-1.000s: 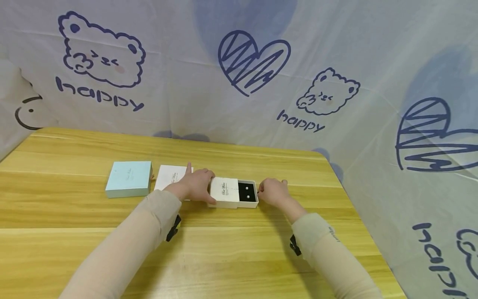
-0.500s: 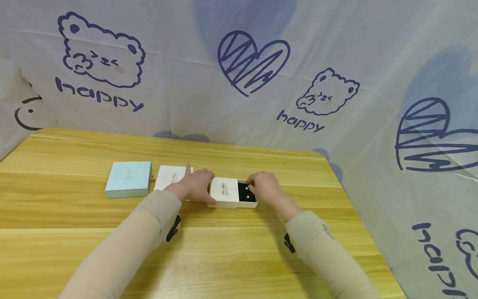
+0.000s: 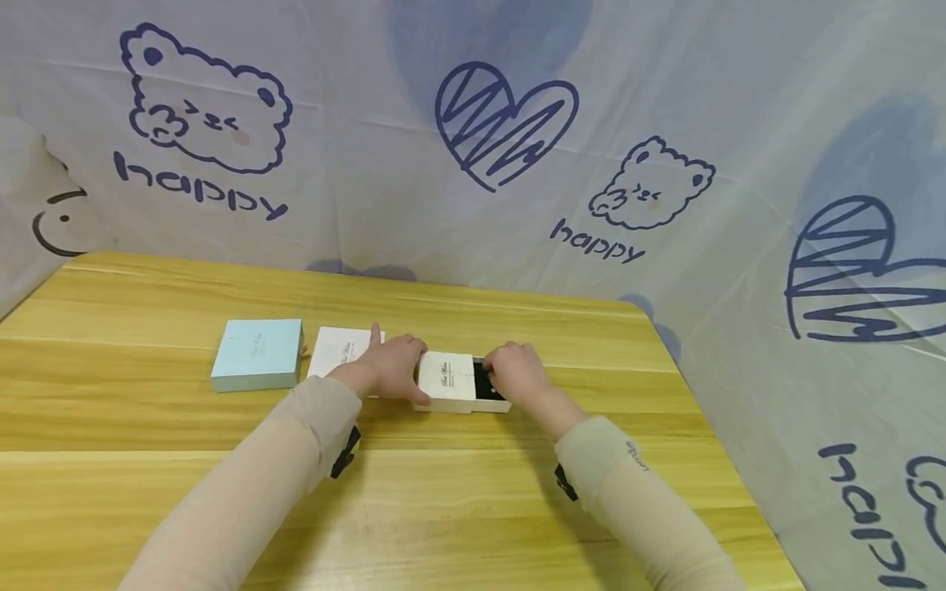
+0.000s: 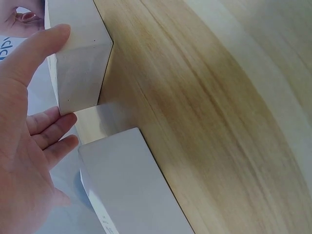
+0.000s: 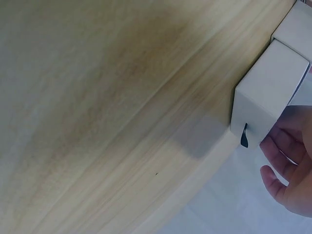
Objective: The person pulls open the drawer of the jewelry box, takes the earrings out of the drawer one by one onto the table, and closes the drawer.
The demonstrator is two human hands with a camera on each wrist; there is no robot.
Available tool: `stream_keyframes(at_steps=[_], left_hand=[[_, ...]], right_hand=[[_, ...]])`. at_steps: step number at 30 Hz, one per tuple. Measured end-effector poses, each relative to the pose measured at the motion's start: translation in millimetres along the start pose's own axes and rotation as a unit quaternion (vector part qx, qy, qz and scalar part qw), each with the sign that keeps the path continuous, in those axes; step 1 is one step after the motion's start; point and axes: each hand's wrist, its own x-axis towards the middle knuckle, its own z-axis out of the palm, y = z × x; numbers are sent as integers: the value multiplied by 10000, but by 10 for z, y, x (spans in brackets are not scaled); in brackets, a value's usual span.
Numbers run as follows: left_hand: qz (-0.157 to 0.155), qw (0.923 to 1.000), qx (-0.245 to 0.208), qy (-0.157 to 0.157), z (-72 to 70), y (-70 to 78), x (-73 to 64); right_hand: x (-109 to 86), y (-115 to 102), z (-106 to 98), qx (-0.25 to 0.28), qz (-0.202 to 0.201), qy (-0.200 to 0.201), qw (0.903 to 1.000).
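My left hand (image 3: 389,366) grips a small white drawer-style jewelry box (image 3: 447,376) by its outer sleeve, thumb on the near side wall. In the left wrist view, the thumb presses the box's side (image 4: 80,73) and fingertips touch its end. The white drawer (image 3: 490,405) is partly slid out to the right and holds a black insert (image 3: 483,384) with a pearl stud earring (image 3: 493,391). Over the drawer, my right hand (image 3: 517,375) has curled fingers at the insert's far part, covering it; whether they pinch anything is hidden. A black pull tab (image 5: 244,136) hangs from the drawer's end.
Left of the gripped box lies another white box (image 3: 332,348), partly behind my left hand. Farther left sits a light blue box (image 3: 259,353). Everything rests on a wooden table (image 3: 429,509), with a patterned cloth (image 3: 355,164) hanging behind it.
My right hand has moved left from the drawer's right end to over the black insert, and its fingertips now cover the farther pearl stud. My left hand keeps its grip on the sleeve.
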Motion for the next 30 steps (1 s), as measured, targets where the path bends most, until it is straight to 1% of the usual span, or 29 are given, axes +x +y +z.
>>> stream_keyframes(at_steps=[7,11,15,19,23,27,30], left_hand=[[3,10000,22,22,19,-8,16],[13,10000,77,45,21,-16,20],[127,9996,249,50,18,-12,19],[315,9987,392,42,-3,17,4],[450,9982,390,-35,-16,39,2],[430,9984,334,-149,-17,38,14],[417,9983,380,-163,-26,37,26]], right_hand=[[2,-5,4,-281,2,44,9996],[5,-11,-4,-242,-14,104,9997],[10,-15,-11,-154,-2,76,9999],[11,-19,-14,-150,4,29,9999],[7,-17,-9,-179,-30,74,9998],[0,-14,-4,-255,-47,110,9996],[-6,-11,-4,-266,-26,93,9996]])
